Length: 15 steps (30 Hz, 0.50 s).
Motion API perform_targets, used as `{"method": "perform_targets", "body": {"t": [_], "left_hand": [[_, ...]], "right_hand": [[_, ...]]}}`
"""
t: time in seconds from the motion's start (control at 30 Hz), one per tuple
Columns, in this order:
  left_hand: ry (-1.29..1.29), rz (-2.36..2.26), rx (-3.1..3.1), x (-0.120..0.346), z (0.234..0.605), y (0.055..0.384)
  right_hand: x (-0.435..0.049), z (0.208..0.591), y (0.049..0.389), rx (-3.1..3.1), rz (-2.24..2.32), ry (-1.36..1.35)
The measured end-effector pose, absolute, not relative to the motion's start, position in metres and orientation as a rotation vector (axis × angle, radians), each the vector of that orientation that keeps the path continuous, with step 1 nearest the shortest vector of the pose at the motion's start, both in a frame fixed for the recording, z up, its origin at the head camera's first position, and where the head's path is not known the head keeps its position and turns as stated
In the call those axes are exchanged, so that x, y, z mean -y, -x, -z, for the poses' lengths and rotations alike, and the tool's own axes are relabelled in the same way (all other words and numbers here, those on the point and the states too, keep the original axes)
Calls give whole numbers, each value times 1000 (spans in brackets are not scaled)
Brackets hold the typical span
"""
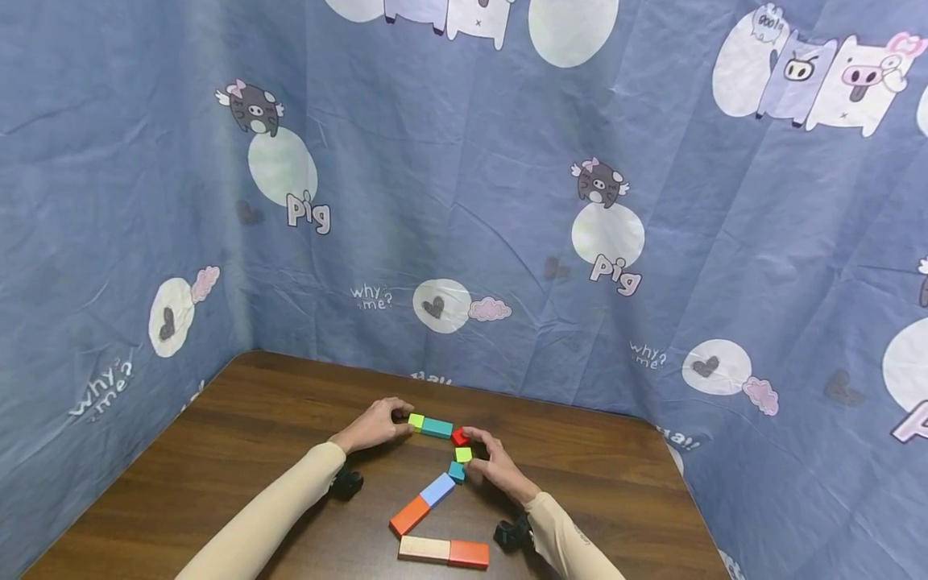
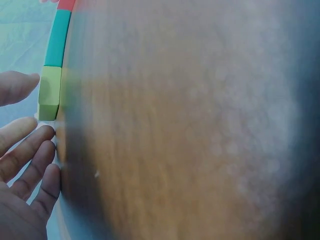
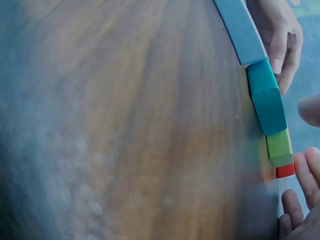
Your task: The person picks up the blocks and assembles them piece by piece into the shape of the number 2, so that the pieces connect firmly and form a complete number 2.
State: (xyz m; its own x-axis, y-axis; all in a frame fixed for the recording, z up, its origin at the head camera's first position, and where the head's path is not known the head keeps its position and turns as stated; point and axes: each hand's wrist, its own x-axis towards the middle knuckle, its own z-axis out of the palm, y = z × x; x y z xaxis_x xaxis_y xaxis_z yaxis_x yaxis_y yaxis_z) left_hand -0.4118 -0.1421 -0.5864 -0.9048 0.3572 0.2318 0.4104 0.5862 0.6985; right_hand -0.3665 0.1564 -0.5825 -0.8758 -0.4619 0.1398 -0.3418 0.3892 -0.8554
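Observation:
Wooden blocks form a bent line on the table. My left hand [image 1: 375,425] is at the far left end, its thumb and fingertips close around a lime green cube [image 2: 49,95]; whether they touch it is hard to tell. A long teal block [image 1: 437,428] joins that cube, then a red cube [image 1: 460,437]. On the right side, my right hand [image 1: 500,467] spreads its relaxed fingers beside the red cube and a second lime green cube [image 1: 463,455]. A teal cube [image 3: 267,97] follows toward me. Neither hand visibly grips a block.
Nearer me lie a light blue block [image 1: 438,489] and an orange block [image 1: 409,515] end to end, slanting. A plain wood block [image 1: 424,549] and a red-orange block [image 1: 469,553] make a row in front. A blue patterned curtain [image 1: 449,201] hangs behind the brown table [image 1: 290,403].

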Motion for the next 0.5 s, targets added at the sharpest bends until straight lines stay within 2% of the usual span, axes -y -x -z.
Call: {"method": "perform_targets", "body": {"t": [0.3, 0.5], "left_hand": [[660, 1263, 2747, 142, 582, 409], [650, 1253, 2751, 141, 582, 409]], "right_hand": [[-152, 548, 346, -2460, 1500, 727], [-152, 542, 340, -2461, 1500, 724]]}}
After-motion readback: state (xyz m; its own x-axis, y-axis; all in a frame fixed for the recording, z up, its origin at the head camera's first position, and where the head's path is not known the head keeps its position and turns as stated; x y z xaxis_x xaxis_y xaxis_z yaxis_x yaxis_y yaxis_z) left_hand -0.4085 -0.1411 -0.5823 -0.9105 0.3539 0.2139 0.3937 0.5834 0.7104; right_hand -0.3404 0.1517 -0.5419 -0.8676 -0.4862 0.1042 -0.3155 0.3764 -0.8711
